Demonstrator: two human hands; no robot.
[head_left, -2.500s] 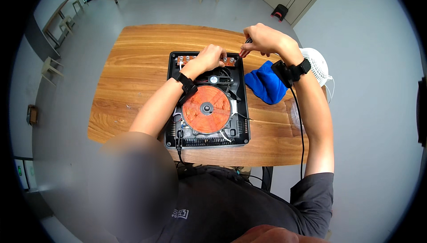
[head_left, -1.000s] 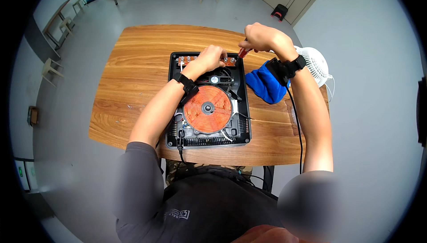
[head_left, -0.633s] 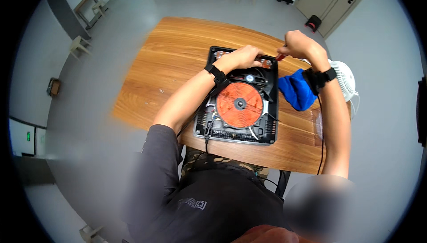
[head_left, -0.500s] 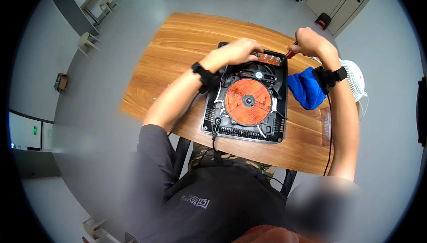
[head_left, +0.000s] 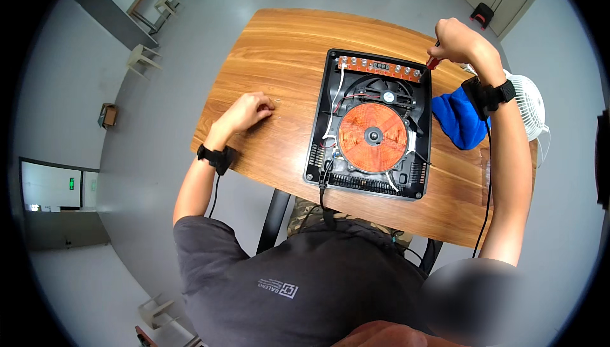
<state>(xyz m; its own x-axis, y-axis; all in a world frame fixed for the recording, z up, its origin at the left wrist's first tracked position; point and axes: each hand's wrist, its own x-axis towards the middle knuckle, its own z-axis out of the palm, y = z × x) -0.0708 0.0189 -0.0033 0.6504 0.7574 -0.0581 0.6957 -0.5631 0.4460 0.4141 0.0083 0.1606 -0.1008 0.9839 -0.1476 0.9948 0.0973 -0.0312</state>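
An opened induction cooker point(head_left: 316, 132), its black shell bare on the wooden table, shows a round copper coil point(head_left: 362, 129), a black fan point(head_left: 380, 88) and an orange circuit board point(head_left: 365, 65) along its far edge. My right hand point(head_left: 459, 40) is closed round a screwdriver point(head_left: 434, 63) with a red and black handle. The tool slants down to the cooker's far right corner, beside the board's end. Left of the cooker, my left hand point(head_left: 250, 112) rests low over the table with fingers curled together. Something tiny may be at its fingertips; I cannot make it out.
A blue cloth point(head_left: 460, 118) lies right of the cooker, beside a white fan point(head_left: 528, 107) at the table's right edge. A black cable point(head_left: 322, 189) runs from the cooker over the near edge of the table point(head_left: 273, 48). Stools point(head_left: 143, 58) stand on the floor beyond.
My left hand has left the circuit board and moved left to the tabletop, uncovering the board. My right hand keeps the screwdriver at the corner. The whole view has shifted slightly.
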